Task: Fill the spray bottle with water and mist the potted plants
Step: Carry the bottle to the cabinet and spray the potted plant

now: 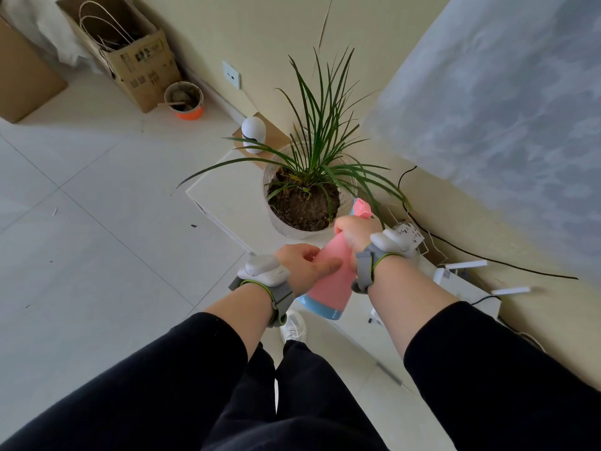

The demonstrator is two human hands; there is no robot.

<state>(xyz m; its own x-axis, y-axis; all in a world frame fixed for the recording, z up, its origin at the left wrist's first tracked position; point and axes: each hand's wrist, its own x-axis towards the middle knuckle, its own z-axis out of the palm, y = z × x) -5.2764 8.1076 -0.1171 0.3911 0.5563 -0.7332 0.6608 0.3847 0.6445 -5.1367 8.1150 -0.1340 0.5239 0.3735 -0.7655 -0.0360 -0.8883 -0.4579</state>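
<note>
Two hands on one pink plastic spray bottle with a blue base band [328, 281], held tilted in mid-air at the 6 o'clock side of the potted plant with long narrow green leaves in a translucent white pot [307, 203]. Right hand [356, 236] wrapped around the bottle's neck just below the pink-and-blue spray head, fingers curled tight; nozzle aimed toward 12 o'clock, just over the pot's rim at its 4 o'clock edge. Left hand [304, 265] against the bottle's body at its 9 o'clock side, thumb laid flat along the pink wall, other fingers bent round the far side and partly hidden. Grey straps with white sensor units on both wrists. Pot standing on a low white bench [227, 193]. Small white rounded device [253, 135] at 11 o'clock of the pot. Open brown cardboard box [136, 56] and orange-based bucket [184, 100] on the tiled floor farther toward 10 o'clock. White router with antennas [468, 284] at 3 o'clock of the bottle.
</note>
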